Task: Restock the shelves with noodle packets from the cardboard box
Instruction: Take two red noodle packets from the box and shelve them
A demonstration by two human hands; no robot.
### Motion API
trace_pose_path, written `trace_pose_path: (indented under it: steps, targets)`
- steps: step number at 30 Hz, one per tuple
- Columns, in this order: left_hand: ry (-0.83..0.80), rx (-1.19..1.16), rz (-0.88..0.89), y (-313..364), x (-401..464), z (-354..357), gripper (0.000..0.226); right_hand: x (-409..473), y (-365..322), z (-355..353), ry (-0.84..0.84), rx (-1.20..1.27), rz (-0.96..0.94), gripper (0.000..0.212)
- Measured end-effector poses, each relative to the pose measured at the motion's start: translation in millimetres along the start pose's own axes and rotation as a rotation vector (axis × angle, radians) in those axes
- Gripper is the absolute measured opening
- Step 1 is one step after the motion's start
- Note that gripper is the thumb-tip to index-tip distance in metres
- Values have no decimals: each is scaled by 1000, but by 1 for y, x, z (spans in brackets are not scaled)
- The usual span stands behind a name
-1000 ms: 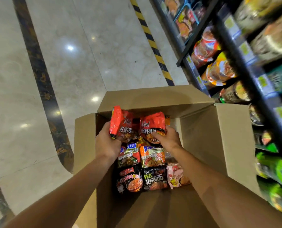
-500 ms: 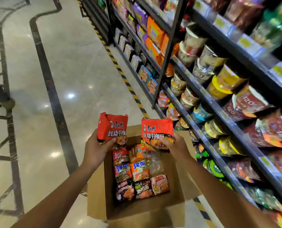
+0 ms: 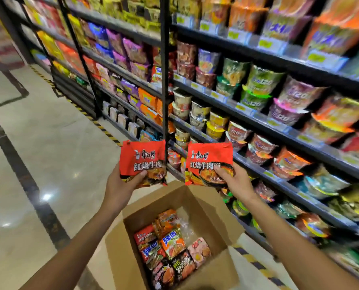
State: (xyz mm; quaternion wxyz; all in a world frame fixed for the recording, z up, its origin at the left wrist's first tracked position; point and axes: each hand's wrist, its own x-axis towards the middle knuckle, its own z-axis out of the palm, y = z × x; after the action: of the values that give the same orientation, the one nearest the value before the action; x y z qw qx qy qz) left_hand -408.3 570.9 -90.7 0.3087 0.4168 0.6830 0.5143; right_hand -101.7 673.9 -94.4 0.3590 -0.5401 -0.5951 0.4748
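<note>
My left hand grips a red noodle packet by its lower edge. My right hand grips a second red noodle packet the same way. Both packets are held upright, side by side, in front of the shelves and above the open cardboard box. The box stands on the floor below my arms. Several noodle packets of different colours lie inside it.
The shelving runs along the right, packed with cup noodles and bagged noodles. A black upright post stands just behind the left packet. Yellow-black tape lines the shelf base. Polished floor spreads to the left.
Both hands lifted the two red packets out of the box and raised them toward the shelves. The view tilted up from the box to the shelf rows.
</note>
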Motion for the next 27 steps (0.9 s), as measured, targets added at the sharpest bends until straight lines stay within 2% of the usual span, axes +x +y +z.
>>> trace_pose_path:
  steps: [3, 7, 10, 13, 22, 27]
  targets:
    - [-62, -59, 48, 27, -6, 1, 57, -40, -15, -27, 83, 26, -18, 21]
    - [-156, -110, 112, 64, -24, 22, 50, -97, -35, -76, 193, 54, -45, 29]
    - [-226, -127, 176, 98, -50, 51, 46, -136, -48, -123, 287, 59, -75, 21]
    - [-297, -143, 240, 133, -84, 88, 46, -178, -56, -176, 376, 54, -111, 18]
    - [-500, -184, 415, 244, -227, 228, 41, -331, -59, -370, 521, -34, -183, 34]
    - [-550, -239, 458, 295, -314, 315, 37, -420, -52, -474, 648, -46, -213, 34]
